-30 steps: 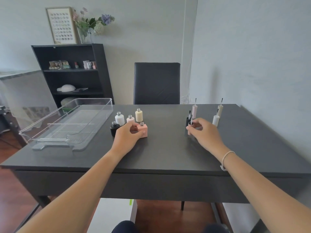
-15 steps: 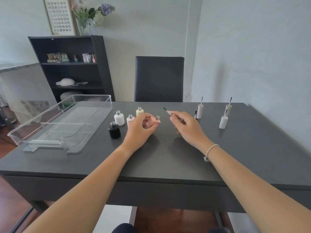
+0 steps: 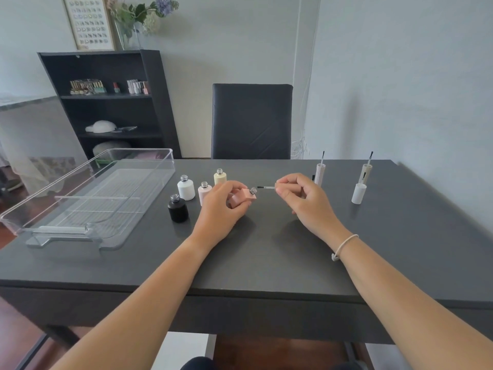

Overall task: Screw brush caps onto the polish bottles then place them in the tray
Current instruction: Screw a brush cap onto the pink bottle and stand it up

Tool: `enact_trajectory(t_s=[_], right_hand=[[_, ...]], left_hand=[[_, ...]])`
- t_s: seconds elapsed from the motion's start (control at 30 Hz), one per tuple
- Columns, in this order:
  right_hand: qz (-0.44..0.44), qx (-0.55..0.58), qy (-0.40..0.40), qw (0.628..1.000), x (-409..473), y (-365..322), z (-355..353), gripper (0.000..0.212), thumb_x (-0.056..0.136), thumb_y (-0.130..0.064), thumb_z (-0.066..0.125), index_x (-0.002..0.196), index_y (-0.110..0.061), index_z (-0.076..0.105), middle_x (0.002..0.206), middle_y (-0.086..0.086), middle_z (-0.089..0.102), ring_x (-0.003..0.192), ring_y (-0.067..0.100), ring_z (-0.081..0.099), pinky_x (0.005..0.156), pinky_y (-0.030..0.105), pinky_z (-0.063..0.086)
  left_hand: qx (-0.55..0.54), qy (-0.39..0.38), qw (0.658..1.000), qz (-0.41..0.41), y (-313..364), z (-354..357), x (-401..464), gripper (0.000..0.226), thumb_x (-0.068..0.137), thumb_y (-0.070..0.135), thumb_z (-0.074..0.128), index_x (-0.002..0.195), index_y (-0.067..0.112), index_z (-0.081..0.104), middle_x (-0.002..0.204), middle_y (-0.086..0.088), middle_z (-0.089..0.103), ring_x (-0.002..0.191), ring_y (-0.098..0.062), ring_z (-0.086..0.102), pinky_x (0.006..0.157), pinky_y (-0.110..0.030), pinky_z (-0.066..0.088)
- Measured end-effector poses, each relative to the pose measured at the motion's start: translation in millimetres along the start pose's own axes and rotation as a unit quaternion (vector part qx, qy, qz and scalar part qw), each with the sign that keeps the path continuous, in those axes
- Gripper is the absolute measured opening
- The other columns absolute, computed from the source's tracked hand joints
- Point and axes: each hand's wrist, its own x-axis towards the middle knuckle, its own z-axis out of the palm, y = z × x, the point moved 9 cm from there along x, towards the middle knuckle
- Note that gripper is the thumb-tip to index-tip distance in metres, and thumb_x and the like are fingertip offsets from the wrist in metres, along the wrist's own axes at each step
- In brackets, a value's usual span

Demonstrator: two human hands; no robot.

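Observation:
My left hand (image 3: 222, 206) grips a pink square polish bottle (image 3: 243, 198), tilted so its open neck points right. My right hand (image 3: 304, 198) pinches a brush cap (image 3: 266, 187) held level, its black bristle tip just short of the bottle's neck; the cap's body is hidden in my fingers. Uncapped white (image 3: 186, 188), pale pink (image 3: 204, 192), cream (image 3: 219, 177) and black (image 3: 178, 208) bottles stand left of my hand. Three brush caps stand brush-up at the right: pinkish (image 3: 319, 173), beige (image 3: 366, 172), white (image 3: 358, 193). A clear plastic tray (image 3: 88, 193) lies at the table's left.
The dark table (image 3: 266, 249) has a black chair (image 3: 251, 121) behind it and a wall close on the right. A black shelf unit (image 3: 106, 102) stands at the back left. The tray overhangs the table's left edge.
Both hands lifted their items off the table and came together at the centre. The bottle has tilted to the right, and the brush tip now nearly meets its neck.

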Motion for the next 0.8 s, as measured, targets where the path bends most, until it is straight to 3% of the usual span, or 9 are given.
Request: enact_trajectory(t_s=[0.13,0.23,0.5,0.63,0.8], right_hand=[[-0.014,-0.012,-0.003,1.0,-0.1,-3.5,2.3,0.002,0.086,-0.022,0.061,0.085,-0.023,0.061,0.077,-0.015,0.068,0.065,0.002,0.05,0.062,0.017,0.042],[-0.028,-0.025,-0.003,0.999,-1.0,-6.5,2.8,0.004,0.085,-0.02,0.061,0.083,-0.023,0.061,0.075,-0.016,0.067,0.068,0.008,0.051,0.063,0.008,0.041],[-0.038,-0.04,-0.004,0.998,-1.6,-7.8,5.5,0.003,0.085,-0.018,0.062,0.082,-0.02,0.062,0.074,-0.018,0.066,0.066,-0.001,0.051,0.06,0.004,0.039],[-0.05,-0.056,-0.007,0.997,-2.4,-11.0,7.3,0.004,0.085,-0.017,0.062,0.082,-0.019,0.063,0.08,-0.017,0.064,0.069,-0.001,0.051,0.061,0.005,0.039],[-0.081,-0.088,-0.017,0.993,-3.2,-15.4,11.5,0.011,0.084,-0.011,0.061,0.083,-0.021,0.065,0.087,-0.018,0.06,0.074,0.003,0.051,0.061,0.006,0.038]], left_hand=[[-0.004,-0.002,1.0,0.015,2.4,1.1,-0.2,0.021,0.078,0.014,0.069,0.092,0.027,0.059,0.091,0.02,0.056,0.088,0.006,0.051,0.074,-0.009,0.044],[-0.01,-0.006,1.0,0.012,1.7,2.2,0.2,0.022,0.078,0.015,0.069,0.09,0.031,0.059,0.092,0.019,0.056,0.09,0.001,0.053,0.076,-0.016,0.048],[0.004,-0.009,1.0,0.02,3.7,0.7,-2.0,0.03,0.078,0.019,0.069,0.087,0.043,0.054,0.095,0.018,0.056,0.093,-0.002,0.054,0.079,-0.023,0.051],[0.01,-0.011,1.0,0.026,3.9,1.1,-3.1,0.02,0.079,0.019,0.069,0.091,0.032,0.06,0.093,0.016,0.057,0.09,-0.004,0.054,0.08,-0.024,0.051],[0.029,-0.021,0.999,0.033,5.2,4.7,-4.7,0.02,0.079,0.017,0.068,0.098,0.019,0.064,0.099,0.001,0.058,0.089,-0.007,0.054,0.083,-0.027,0.049]])
